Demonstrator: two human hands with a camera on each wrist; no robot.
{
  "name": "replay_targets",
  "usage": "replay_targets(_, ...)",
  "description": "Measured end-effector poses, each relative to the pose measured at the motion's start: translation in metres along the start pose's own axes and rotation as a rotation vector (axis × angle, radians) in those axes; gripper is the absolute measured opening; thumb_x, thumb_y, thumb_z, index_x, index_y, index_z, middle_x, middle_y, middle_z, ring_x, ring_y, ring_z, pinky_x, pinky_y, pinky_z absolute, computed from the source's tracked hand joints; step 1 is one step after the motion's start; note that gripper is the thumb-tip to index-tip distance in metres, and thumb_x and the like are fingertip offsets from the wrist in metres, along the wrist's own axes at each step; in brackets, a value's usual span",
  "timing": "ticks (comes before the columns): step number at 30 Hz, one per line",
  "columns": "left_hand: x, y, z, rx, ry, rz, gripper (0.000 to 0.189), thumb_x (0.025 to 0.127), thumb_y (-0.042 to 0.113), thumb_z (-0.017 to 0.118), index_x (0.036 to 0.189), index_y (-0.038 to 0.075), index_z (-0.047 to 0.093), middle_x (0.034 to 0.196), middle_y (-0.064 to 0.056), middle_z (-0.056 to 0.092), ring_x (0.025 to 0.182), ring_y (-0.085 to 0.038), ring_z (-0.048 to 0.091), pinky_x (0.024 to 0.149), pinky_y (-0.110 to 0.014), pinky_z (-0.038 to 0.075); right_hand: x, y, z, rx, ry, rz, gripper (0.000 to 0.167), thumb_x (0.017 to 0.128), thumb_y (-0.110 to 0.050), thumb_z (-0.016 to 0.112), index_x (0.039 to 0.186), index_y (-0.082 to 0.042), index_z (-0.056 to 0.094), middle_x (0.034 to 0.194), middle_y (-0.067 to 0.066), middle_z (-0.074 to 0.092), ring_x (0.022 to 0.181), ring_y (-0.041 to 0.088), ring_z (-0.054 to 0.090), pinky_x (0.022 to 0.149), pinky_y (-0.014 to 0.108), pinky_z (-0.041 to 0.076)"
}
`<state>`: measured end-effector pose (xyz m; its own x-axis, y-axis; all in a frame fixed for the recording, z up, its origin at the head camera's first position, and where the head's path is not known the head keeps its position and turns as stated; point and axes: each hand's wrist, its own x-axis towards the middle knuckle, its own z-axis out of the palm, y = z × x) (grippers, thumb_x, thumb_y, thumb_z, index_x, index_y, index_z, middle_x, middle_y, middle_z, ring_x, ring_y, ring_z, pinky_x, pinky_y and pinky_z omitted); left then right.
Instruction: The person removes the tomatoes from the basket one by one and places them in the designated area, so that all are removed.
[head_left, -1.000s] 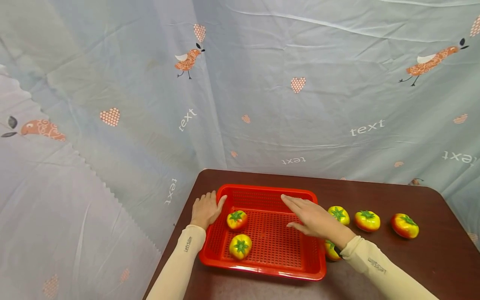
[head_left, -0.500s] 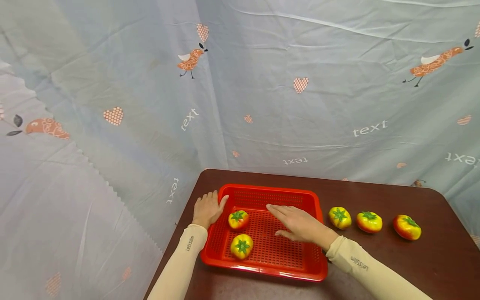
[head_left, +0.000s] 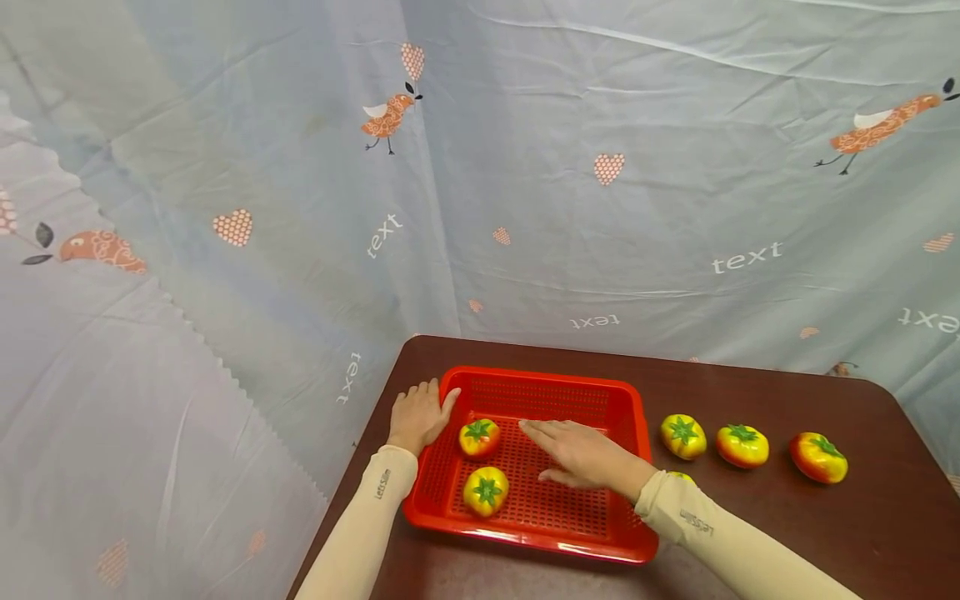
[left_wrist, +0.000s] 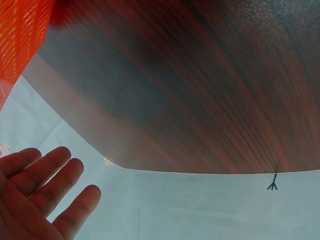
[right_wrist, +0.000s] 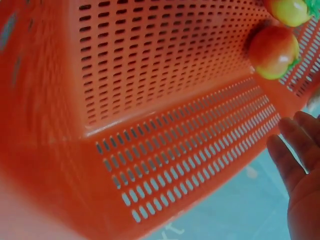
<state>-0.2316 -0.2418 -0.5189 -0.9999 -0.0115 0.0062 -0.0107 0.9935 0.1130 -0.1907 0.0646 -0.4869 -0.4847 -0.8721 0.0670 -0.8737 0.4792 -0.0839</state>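
Note:
A red plastic basket with slotted walls stands on the table. Two yellow-and-red fruits with green leafy tops, persimmon-like, lie in its left half: one farther back, one nearer the front. My left hand is at the basket's left rim, thumb spread toward the inside. In the left wrist view its fingers are extended beside the basket wall. Over the basket's middle hovers my right hand, palm down, fingers straight, nothing held. The right wrist view shows its fingers above the slotted wall.
To the right of the basket, a yellow fruit, a second fruit and a redder fruit form a row on the dark brown table. Another fruit is mostly hidden behind my right forearm. A printed curtain hangs behind.
My right hand has moved left from the basket's right side to over its middle, fingers still straight. The left hand keeps its place at the rim. The head view has shifted slightly.

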Motion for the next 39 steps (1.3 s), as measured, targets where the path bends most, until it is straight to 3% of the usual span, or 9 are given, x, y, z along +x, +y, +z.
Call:
replay_targets(29, 0.0, 0.001, -0.001, 0.0, 0.001, -0.003, 0.073, 0.102, 0.057, 0.029, 0.14, -0.002, 0.047, 0.135, -0.022, 0.056, 0.123, -0.04, 0.053, 0.107, -0.055, 0.038, 0.015, -0.023, 0.026, -0.039, -0.112, -0.047, 0.074, 0.092, -0.04, 0.066, 0.149, -0.004, 0.037, 0.149, 0.012, 0.048, 0.131, 0.027, 0.054, 0.106, 0.041, 0.046)
replay_targets(39, -0.001, 0.0, -0.002, 0.006, 0.008, -0.003, 0.072, 0.102, 0.057, 0.029, 0.139, -0.002, 0.048, 0.134, -0.022, 0.057, 0.122, -0.04, 0.054, 0.107, -0.054, 0.039, 0.015, -0.026, 0.033, -0.047, -0.081, -0.078, 0.074, 0.09, -0.04, 0.069, 0.146, -0.002, 0.041, 0.146, 0.013, 0.051, 0.129, 0.026, 0.055, 0.105, 0.04, 0.046)
